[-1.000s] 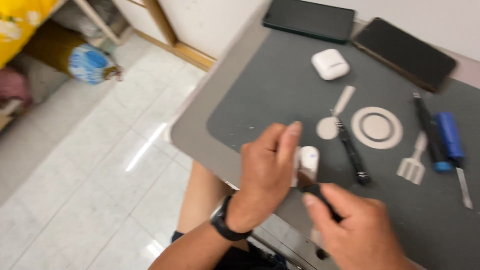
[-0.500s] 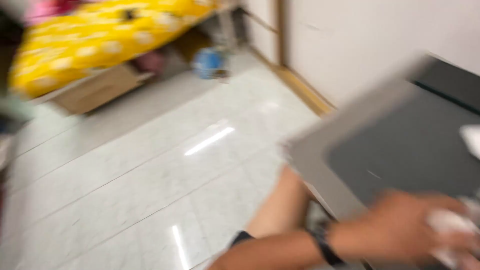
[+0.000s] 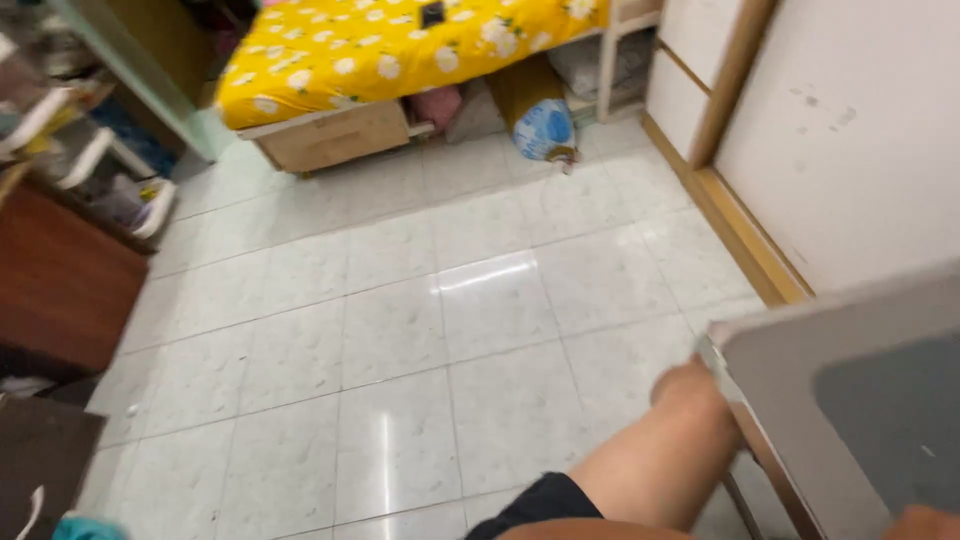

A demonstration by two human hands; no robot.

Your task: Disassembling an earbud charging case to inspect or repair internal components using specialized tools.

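Observation:
My view is turned away from the table toward the floor. Only a sliver of my left hand shows at the bottom right edge, over the grey table, and what it holds is cut off. My right hand is out of frame. A dark mat covers part of the table top. My bare knee sits under the table's corner, with dark shorts at the bottom edge. The small white case and tools seen earlier are not visible.
Pale tiled floor fills the middle. A bed with a yellow flowered cover stands at the back, with a blue-and-white bag beside it. A brown cabinet is at left, and a white wall with wooden trim at right.
The camera has swung left and up, away from the table. The hands, white case and tools have left the view, and floor and bed now fill it.

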